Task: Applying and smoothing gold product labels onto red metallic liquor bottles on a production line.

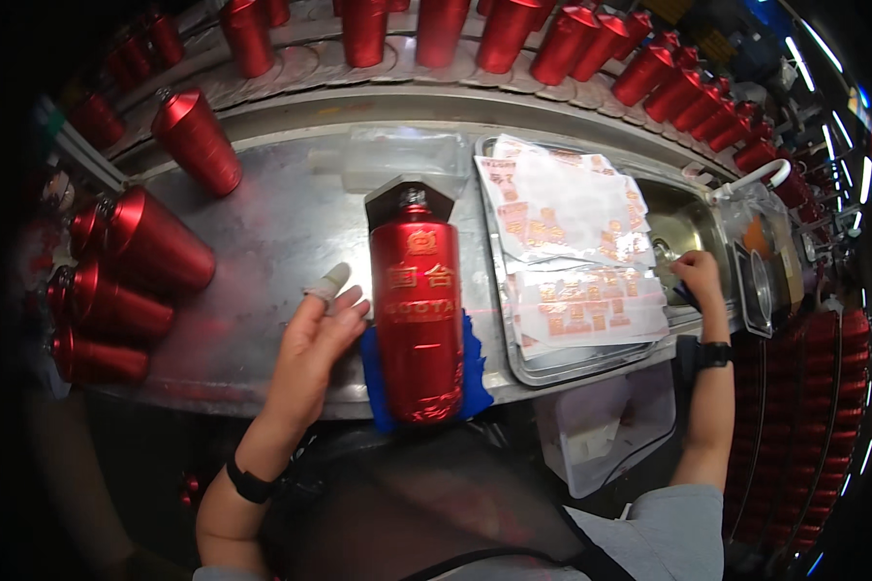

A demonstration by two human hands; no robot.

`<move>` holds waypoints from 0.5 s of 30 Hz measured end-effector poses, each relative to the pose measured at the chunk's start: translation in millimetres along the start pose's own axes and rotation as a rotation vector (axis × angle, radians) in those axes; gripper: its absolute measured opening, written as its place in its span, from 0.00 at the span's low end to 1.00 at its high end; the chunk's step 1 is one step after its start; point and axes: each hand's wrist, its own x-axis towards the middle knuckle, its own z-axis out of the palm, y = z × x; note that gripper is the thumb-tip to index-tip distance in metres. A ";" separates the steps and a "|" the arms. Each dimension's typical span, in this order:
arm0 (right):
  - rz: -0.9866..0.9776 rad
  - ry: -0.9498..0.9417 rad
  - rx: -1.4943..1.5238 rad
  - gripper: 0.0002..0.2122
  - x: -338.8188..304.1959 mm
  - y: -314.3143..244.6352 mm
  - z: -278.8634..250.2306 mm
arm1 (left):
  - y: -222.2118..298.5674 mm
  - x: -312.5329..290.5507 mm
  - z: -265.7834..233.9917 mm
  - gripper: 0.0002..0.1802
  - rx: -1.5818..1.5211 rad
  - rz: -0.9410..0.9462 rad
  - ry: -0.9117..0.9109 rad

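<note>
Head view: red bottle (418, 315) lies flat on a blue pad (474, 373) at the near edge of the steel bench (262, 242), dark cap pointing to the far edge, gold-printed face up; the pad likely cushions it and stops it rolling. Left hand (315, 339) rests just beside the bottle's left flank, fingers open and loosely spread, one fingertip wrapped in pale tape (327, 283), seemingly steadying rather than gripping. Right hand (698, 276) is well apart, at the right rim of a metal tray (502, 320) of red-printed label sheets (572, 247); fingers curled down, whether they pinch anything I cannot tell. More red bottles (150, 247) lie stacked at the bench's left end. Others stand in rows (513, 34) beyond the far edge.
</note>
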 end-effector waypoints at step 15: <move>-1.053 -0.580 0.151 0.06 -152.4 -357.7 -35.7 | 4.4 1.4 20.3 0.38 0.051 0.118 -0.134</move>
